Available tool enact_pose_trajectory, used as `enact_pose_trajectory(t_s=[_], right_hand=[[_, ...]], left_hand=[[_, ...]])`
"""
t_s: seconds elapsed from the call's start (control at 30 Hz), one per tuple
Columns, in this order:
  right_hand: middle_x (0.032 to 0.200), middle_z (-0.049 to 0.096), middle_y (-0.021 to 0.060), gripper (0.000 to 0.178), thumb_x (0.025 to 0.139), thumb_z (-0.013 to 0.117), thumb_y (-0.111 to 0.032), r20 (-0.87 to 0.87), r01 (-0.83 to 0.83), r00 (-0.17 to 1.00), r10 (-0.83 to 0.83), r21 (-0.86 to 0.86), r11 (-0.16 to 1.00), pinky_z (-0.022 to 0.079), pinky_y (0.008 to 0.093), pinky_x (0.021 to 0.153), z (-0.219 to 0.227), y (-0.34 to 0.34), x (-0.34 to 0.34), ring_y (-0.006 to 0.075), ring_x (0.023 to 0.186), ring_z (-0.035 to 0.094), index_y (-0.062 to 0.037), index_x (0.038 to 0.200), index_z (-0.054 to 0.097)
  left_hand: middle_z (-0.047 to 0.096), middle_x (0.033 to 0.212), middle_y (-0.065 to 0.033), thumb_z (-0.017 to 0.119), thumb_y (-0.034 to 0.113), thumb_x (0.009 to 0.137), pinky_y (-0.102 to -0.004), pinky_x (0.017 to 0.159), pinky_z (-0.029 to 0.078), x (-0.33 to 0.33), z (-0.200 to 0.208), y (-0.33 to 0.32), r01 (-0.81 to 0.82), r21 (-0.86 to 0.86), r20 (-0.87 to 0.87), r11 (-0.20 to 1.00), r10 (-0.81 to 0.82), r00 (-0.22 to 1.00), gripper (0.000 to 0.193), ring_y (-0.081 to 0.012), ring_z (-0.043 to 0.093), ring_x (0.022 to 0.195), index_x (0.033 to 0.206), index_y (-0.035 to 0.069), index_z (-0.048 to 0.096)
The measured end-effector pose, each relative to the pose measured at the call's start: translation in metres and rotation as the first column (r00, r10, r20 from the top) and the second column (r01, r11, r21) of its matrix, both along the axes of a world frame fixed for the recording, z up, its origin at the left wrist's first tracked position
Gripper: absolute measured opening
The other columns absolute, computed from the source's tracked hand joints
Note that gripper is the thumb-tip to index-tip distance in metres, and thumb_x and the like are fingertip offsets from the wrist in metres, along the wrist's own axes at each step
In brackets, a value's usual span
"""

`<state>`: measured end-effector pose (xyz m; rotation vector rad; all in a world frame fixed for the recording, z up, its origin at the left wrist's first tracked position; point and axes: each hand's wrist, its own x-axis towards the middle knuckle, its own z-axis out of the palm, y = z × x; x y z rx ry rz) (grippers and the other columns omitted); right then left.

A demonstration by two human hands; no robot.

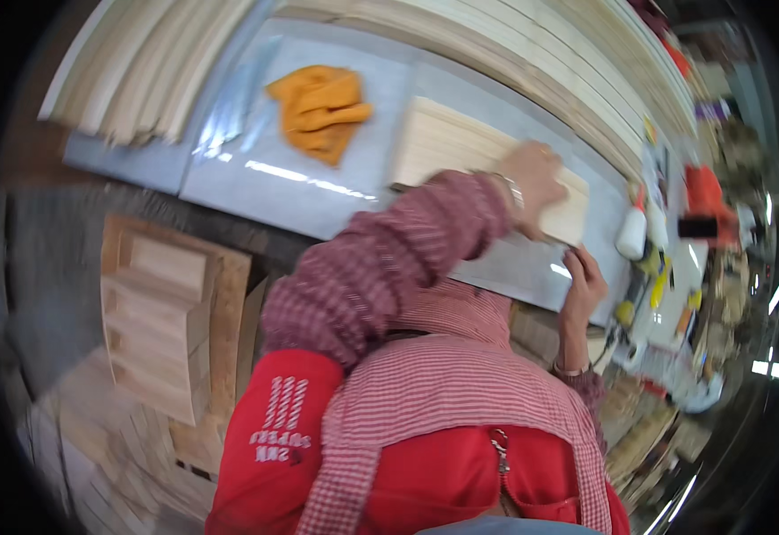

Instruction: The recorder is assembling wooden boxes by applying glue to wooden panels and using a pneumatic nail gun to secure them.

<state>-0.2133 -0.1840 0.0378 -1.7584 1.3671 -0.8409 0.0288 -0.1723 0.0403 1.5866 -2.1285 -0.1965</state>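
Note:
A pale wooden board with a rounded right end lies on the grey glossy tabletop. My left hand reaches across it near that end, fingers curled over the wood and thumb by the near edge. Close to the board's near right corner is my right hand, its thumb and fingers drawn together. Whether anything small is pinched there is too blurred to tell. An orange cloth lies crumpled on the table, left of the board.
Long wooden strips are stacked along the table's far side and at the far left. White bottles and small tools stand at the right. Below the table's left edge is a wooden piece with compartments.

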Motion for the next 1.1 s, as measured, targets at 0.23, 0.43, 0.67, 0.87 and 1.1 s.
enact_pose_trajectory(t_s=[0.23, 0.43, 0.67, 0.87, 1.1], right_hand=[[0.092, 0.068, 0.0041, 0.023, 0.082, 0.064, -0.006, 0.107, -0.126, 0.987, 0.119, 0.058, 0.99, 0.046, 0.0212, 0.07, 0.002, -0.008, -0.004, 0.0114, 0.074, 0.057, -0.001, 0.104, 0.067], [0.099, 0.066, 0.0083, 0.03, 0.082, 0.06, -0.009, -0.269, 0.09, 0.945, -0.186, -0.332, 0.939, 0.049, 0.0281, 0.073, 0.013, -0.059, -0.108, 0.0185, 0.08, 0.061, -0.0028, 0.111, 0.064], [0.105, 0.061, 0.0207, 0.058, 0.077, 0.06, -0.021, -0.717, 0.14, 0.593, -0.365, -0.355, 0.924, 0.048, 0.0394, 0.08, 0.0, -0.104, -0.195, 0.0356, 0.091, 0.061, -0.0037, 0.13, 0.045], [0.105, 0.06, 0.0258, 0.064, 0.075, 0.06, -0.023, -0.796, 0.234, 0.529, -0.295, -0.197, 0.952, 0.047, 0.0414, 0.082, -0.018, -0.142, -0.19, 0.0392, 0.095, 0.06, 0.0016, 0.13, 0.04], [0.088, 0.062, 0.0201, 0.048, 0.071, 0.06, -0.015, -0.656, 0.225, 0.741, -0.144, 0.041, 0.974, 0.05, 0.0344, 0.066, 0.037, -0.137, -0.19, 0.0295, 0.074, 0.062, 0.005, 0.112, 0.047]], left_hand=[[0.052, 0.119, -0.0124, 0.075, 0.044, 0.052, -0.0408, 0.096, 0.036, 0.008, -0.019, 0.0, -0.021, -0.159, -0.017, 0.987, 0.019, 1.0, 0.066, -0.0327, 0.049, 0.105, 0.114, 0.023, 0.065], [0.048, 0.13, -0.0127, 0.076, 0.039, 0.052, -0.0411, 0.098, 0.038, 0.008, -0.007, 0.004, 0.019, -0.031, -0.065, 0.999, -0.021, 0.998, 0.067, -0.0321, 0.044, 0.116, 0.117, 0.024, 0.064], [0.046, 0.133, -0.0132, 0.077, 0.035, 0.051, -0.042, 0.1, 0.037, 0.008, -0.004, 0.006, 0.001, 0.027, -0.098, 1.0, 0.002, 0.995, 0.07, -0.0321, 0.043, 0.118, 0.119, 0.023, 0.064], [0.046, 0.133, -0.0137, 0.076, 0.035, 0.052, -0.0422, 0.101, 0.037, 0.006, -0.004, 0.007, -0.006, 0.037, -0.105, 0.999, 0.01, 0.994, 0.07, -0.032, 0.043, 0.119, 0.119, 0.023, 0.063], [0.045, 0.135, -0.0132, 0.077, 0.033, 0.053, -0.043, 0.101, 0.038, 0.007, -0.006, 0.006, -0.017, 0.03, -0.075, 0.999, 0.019, 0.997, 0.071, -0.0323, 0.042, 0.12, 0.122, 0.024, 0.062]])
